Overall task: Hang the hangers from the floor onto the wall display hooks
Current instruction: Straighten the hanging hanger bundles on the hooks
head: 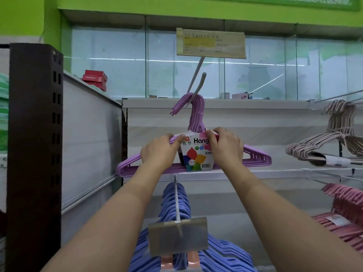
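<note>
Purple hanger bundle [193,154], centre of frame, held up at upper display hook [196,89]. Hook ends of bundle look looped over the rod, w/ rod tip poking up past them; can't tell whether all are fully seated.

Left hand [158,152]: fingers curled over bundle's left shoulder, thumb at edge of card label [196,152]. Gripping. Right hand [225,148]: fingers curled over top of label and right shoulder. Gripping. Bundle sits between both hands, label mid-way, bottom bar below wrists.

Risks, judged:
- Letting go early w/ only some hook ends on rod → bundle tips, slides off the tip, drops onto blue hangers [176,203] below.
- Rod angled upward; pushing too hard could knock price tag [211,43] at upper centre.
- Uneven release (one hand first) → bundle swings, twists on rod.
- Lower hook's tag plate [177,235] close under forearms, bottom centre; dropping arms straight down could snag it.

Beige hangers [322,140] at right, pink hangers [345,211] lower right, well apart.
</note>
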`<state>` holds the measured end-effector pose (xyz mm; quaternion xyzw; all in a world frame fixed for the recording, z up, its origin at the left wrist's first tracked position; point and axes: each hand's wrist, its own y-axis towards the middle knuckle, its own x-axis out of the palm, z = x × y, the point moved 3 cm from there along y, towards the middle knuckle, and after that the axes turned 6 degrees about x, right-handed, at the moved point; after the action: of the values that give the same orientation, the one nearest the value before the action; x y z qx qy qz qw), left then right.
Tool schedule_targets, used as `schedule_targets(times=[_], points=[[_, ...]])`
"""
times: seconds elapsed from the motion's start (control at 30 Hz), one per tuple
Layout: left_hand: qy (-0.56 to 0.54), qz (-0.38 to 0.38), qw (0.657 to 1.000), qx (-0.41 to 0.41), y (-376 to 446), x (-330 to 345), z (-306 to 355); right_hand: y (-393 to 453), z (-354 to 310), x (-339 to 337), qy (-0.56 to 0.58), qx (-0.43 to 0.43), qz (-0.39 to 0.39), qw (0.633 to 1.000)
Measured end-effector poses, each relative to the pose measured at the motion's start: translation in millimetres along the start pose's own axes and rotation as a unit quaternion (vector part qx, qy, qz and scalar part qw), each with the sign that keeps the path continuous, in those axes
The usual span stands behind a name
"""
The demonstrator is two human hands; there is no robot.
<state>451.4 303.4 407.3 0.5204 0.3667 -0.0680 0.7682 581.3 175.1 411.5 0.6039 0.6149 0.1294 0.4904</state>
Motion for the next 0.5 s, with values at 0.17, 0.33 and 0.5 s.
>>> schedule_targets(times=[0.17,0.33,0.5], points=[[-0.021,0.093,0.992,0.081,-22.2,-6.6,-6.1,-4.1,1.0,-1.2,0.036,0.004,0.003,0.999],[-0.080,0.122,0.983,0.109,-40.3,-12.9,-12.7,-12.2,9.3,-10.1,0.058,-0.001,0.006,0.998],[-0.170,0.206,0.962,0.065,-81.5,-27.3,-30.9,-40.1,30.5,-25.6,0.032,0.024,0.064,0.997]])
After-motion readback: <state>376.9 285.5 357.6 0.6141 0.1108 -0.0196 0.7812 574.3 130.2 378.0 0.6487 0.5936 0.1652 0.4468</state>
